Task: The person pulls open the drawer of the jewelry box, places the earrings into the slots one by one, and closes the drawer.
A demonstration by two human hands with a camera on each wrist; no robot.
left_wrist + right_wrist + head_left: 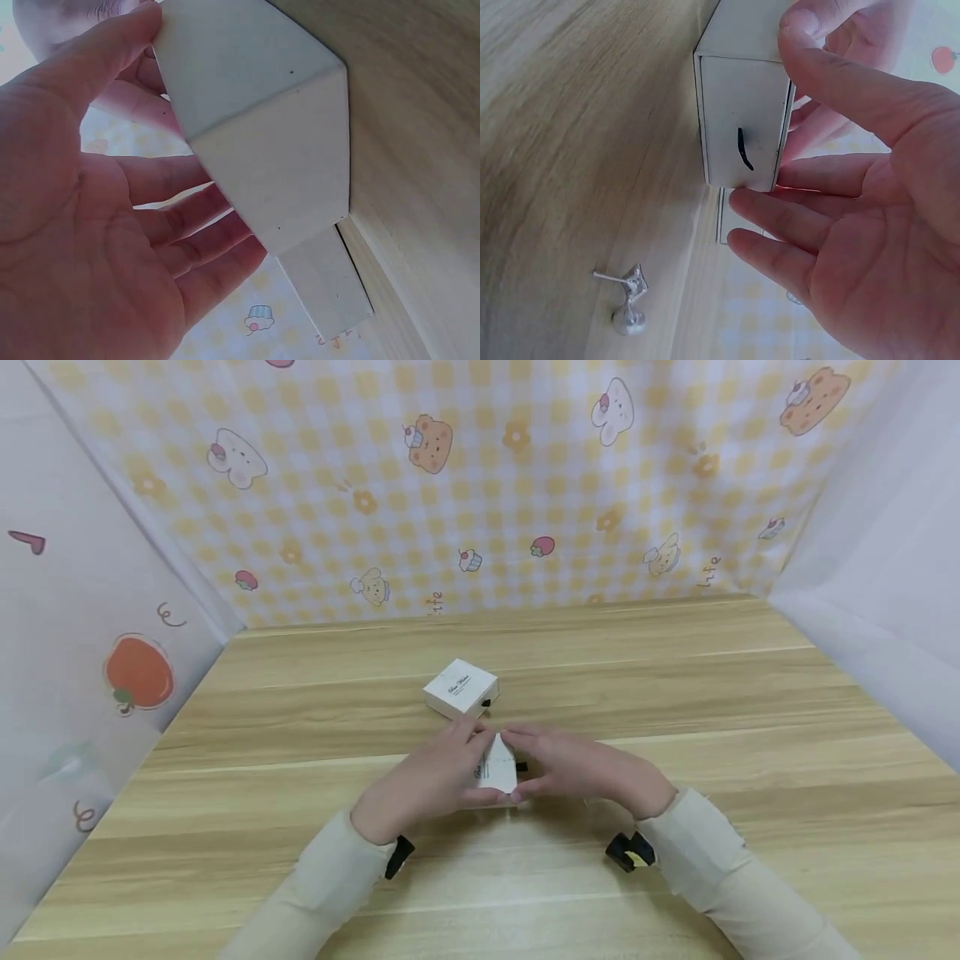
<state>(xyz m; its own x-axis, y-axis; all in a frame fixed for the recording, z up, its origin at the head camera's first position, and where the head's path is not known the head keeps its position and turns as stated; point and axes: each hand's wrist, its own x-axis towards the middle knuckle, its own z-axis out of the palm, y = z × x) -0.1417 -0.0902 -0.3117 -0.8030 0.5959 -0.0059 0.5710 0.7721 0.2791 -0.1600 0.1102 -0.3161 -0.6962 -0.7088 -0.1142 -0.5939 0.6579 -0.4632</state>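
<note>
A small white drawer-style box (498, 768) with dark print on top lies on the table between both hands. My left hand (438, 772) holds it from the left, thumb along the near edge and fingers at the far side. From the right, my right hand (581, 768) grips the same box, its thumb meeting the left thumb at the near edge. In the right wrist view, a short black pull tab (742, 150) sticks out of the box's end face, and the drawer appears closed. The hands cover part of the box's top in the head view.
A second white box (459, 689) with print and a black tab sits just behind the hands. A small silvery object (630, 304) with a round ball and thin stem lies on the wooden table (712, 693). A yellow checked cloth (487, 468) hangs behind.
</note>
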